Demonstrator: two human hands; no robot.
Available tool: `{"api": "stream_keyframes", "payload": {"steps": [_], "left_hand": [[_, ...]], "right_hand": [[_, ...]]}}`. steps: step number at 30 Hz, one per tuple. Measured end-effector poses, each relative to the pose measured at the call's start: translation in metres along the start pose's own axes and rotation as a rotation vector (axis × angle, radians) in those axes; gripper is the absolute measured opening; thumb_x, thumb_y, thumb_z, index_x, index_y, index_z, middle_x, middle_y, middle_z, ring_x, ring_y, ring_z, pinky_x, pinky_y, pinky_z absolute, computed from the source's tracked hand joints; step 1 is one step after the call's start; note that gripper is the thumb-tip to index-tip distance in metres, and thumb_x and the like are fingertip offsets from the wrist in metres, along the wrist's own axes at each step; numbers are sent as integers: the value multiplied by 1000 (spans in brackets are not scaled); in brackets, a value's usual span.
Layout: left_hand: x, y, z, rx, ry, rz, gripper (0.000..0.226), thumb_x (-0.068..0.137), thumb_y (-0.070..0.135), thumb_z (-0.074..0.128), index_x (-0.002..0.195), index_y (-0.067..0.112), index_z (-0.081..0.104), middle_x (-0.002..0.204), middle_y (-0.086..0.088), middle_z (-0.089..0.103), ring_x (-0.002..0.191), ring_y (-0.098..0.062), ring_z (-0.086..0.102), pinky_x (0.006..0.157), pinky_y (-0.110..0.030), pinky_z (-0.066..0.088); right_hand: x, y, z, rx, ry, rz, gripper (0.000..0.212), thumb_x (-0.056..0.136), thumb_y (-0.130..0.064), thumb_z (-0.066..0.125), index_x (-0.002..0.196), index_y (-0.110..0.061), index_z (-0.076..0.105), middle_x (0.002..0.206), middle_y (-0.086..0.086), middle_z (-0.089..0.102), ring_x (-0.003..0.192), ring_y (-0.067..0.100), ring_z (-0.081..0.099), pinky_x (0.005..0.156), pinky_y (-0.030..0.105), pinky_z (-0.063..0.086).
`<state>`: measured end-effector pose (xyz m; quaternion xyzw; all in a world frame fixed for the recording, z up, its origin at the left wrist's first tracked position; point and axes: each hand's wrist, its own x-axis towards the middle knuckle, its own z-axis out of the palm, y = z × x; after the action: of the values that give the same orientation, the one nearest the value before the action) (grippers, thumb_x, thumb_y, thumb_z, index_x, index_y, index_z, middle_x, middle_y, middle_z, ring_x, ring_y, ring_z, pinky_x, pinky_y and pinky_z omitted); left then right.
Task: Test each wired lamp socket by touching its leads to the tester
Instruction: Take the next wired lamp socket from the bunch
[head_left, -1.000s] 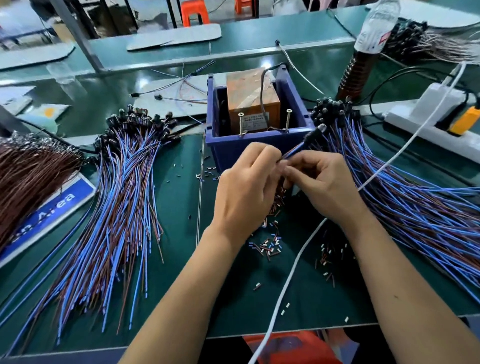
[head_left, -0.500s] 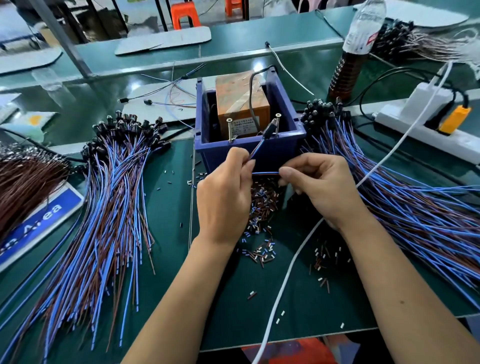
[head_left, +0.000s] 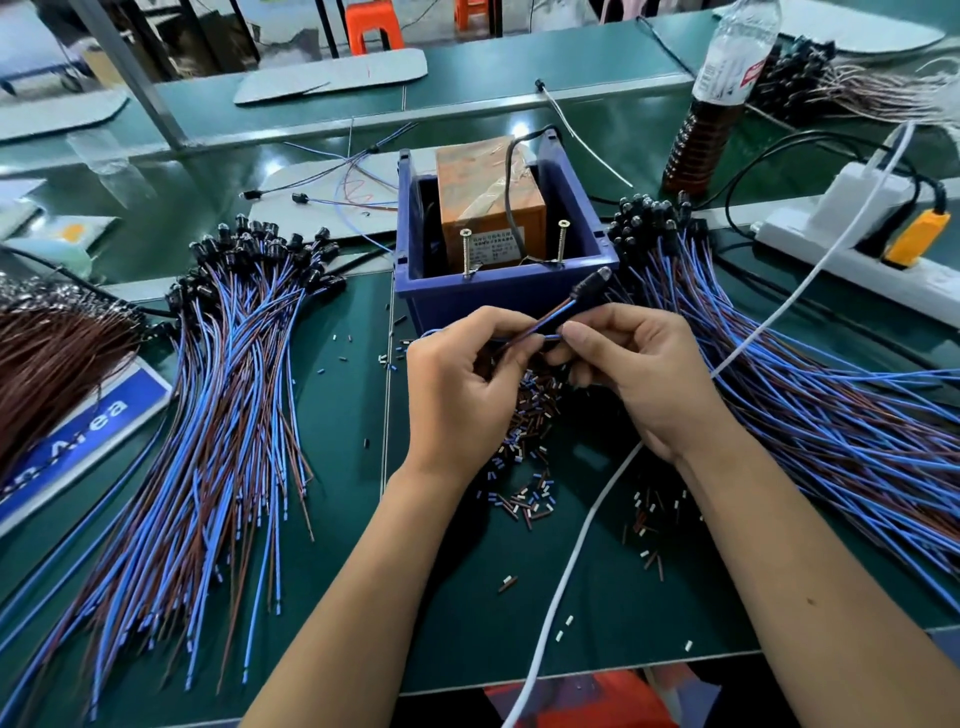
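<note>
Both hands raised just in front of the blue bin (head_left: 506, 296), sharing one wired socket (head_left: 589, 285). Left hand (head_left: 457, 395) curled, thumb and forefinger pinching the paired brown and blue leads (head_left: 524, 339) near their free ends. Right hand (head_left: 639, 374) curled too, fingers (head_left: 574, 330) pinching the same leads a little closer to the socket. Long axis of the piece slanted: black socket head up and to the right, just beside the bin's front right corner, leads running down and left into the left hand. Exact lead tips hidden behind the left fingers.

Tester (head_left: 491, 208) seated inside the bin, two upright screws (head_left: 466, 252) at its near edge, apparently the contacts. Screws up and ahead of both hands, left one nearer the left hand, which holds the end that matters. Likely next: swing the lead ends forward and up, spread apart, one per screw.

Socket piles on the counter (head_left: 337, 441) on either side: left pile (head_left: 218, 389), right pile (head_left: 805, 389).
</note>
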<state>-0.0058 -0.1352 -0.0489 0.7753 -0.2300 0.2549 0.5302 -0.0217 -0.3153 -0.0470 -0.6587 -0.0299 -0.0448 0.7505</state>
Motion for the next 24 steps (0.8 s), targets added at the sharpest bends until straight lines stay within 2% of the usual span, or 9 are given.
{"api": "stream_keyframes", "payload": {"steps": [5,11,16,21,24], "left_hand": [[0,1,0,-66,-1,-80,6,88,6,79,90,11,75,81,9,74,75,-11,72,69,-30,58],[0,2,1,-71,-28,-93,7,87,5,80,89,10,76,79,8,74,73,-9,71,69,-23,56],[1,3,2,-78,-42,-93,7,87,4,79,90,10,76,79,7,75,73,-13,73,68,-27,58],[2,0,-5,-157,37,-171,17,88,2,75,87,19,75,78,4,76,74,-15,75,68,-25,58],[3,-2,-11,-240,105,-226,14,90,4,75,89,18,74,80,0,78,78,-19,77,74,-29,60]], "right_hand": [[0,0,1,-61,7,12,10,96,-15,72,88,-11,76,74,10,75,58,15,58,60,22,51],[0,-1,1,-64,5,4,11,99,-14,68,88,-12,72,71,4,72,60,12,57,60,19,49],[1,1,3,-8,19,29,14,99,-12,68,85,-13,72,68,3,69,57,9,55,60,20,50],[6,-2,-10,159,224,59,16,100,-11,67,84,-11,68,64,-1,65,52,7,49,61,25,52],[5,-2,-13,85,220,3,10,95,-8,73,86,-12,73,68,5,70,53,9,52,58,24,52]]}}
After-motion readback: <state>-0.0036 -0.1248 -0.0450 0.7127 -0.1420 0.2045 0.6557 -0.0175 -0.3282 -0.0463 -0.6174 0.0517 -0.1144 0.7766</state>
